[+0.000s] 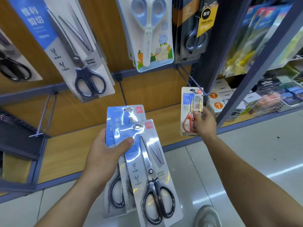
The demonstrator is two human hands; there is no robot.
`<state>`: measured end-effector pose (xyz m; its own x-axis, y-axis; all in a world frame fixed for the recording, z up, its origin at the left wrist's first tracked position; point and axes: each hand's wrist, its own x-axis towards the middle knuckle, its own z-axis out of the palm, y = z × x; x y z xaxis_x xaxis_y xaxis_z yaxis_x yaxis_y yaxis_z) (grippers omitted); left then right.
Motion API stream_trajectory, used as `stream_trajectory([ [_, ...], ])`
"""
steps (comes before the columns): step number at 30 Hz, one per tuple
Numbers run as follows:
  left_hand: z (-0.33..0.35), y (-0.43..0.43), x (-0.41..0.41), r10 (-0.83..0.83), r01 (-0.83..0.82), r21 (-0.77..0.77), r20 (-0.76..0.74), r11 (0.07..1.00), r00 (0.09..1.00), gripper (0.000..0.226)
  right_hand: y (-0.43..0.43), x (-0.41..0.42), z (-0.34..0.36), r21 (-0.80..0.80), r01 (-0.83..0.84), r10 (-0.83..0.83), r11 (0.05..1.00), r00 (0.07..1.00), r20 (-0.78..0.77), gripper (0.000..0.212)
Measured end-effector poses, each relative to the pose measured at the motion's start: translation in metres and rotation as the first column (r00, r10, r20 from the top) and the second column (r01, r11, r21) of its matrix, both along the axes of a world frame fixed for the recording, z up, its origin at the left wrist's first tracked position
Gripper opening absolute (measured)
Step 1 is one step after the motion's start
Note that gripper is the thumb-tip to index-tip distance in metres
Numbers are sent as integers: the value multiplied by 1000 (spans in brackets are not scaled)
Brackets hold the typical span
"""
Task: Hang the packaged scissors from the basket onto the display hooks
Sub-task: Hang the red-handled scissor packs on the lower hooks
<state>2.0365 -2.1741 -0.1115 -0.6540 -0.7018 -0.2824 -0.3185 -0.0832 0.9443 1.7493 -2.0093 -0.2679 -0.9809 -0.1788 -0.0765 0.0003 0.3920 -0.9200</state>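
Lowest in view, a grey shoe (207,216) stands on the tiled floor (246,161). Above it the left hand (105,154) grips a fanned stack of black-handled scissor packs (147,169), thumb pressed across the top card. Further out, the right hand (205,123) pinches a small red-handled scissor pack (188,110) upright, its top edge at the tip of a display hook (190,79); whether the hole is on the hook I cannot tell. Beyond, a bare hook (44,115) juts out at left, and on the wooden back panel (101,30) hang a large black-handled pack (78,51), blue children's scissors (150,33) and a grey-handled pack (195,30).
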Motion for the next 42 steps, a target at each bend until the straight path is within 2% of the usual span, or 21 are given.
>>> stream_trajectory([
  [6,1,0,2,10,-10,-1,-9,1000,1000,33,-30,-6,0,15,16,-16,1000,999,43,38],
  [10,1,-3,4,20,-20,17,-21,1000,1000,33,-38,4,1,273,63,-100,960,987,123,64],
  [11,2,-4,5,24,-23,21,-27,1000,999,33,-36,16,5,269,48,-92,962,984,152,63],
  [13,4,-7,6,29,-28,24,-43,999,999,32,-29,52,27,53,-27,12,998,960,279,44],
  [15,6,-13,9,51,-49,24,-63,999,997,31,-21,100,60,-207,-165,238,964,882,407,24],
  [16,7,-16,9,65,-64,21,-71,998,995,30,-14,120,77,-294,-279,386,914,824,415,22],
  [18,7,-22,11,100,-100,10,-82,995,992,28,-5,151,108,-403,-473,615,784,681,397,33],
  [20,8,-25,16,124,-123,14,-90,992,988,29,2,178,131,-425,-591,726,686,589,354,43],
  [25,10,-25,27,120,-115,45,-109,992,987,30,10,216,136,-300,-579,648,758,718,253,53],
  [29,13,-22,32,102,-96,56,-127,994,987,31,11,229,128,-383,-511,625,770,727,286,44],
  [33,15,-22,36,82,-82,12,-109,997,991,24,9,241,124,-406,-474,603,782,739,299,48],
  [38,17,-28,42,88,-85,31,-133,996,987,30,4,249,123,-531,-349,557,772,773,302,51],
  [42,18,-30,49,68,-71,-11,-148,997,987,34,0,253,130,-558,-358,568,749,780,262,53],
])
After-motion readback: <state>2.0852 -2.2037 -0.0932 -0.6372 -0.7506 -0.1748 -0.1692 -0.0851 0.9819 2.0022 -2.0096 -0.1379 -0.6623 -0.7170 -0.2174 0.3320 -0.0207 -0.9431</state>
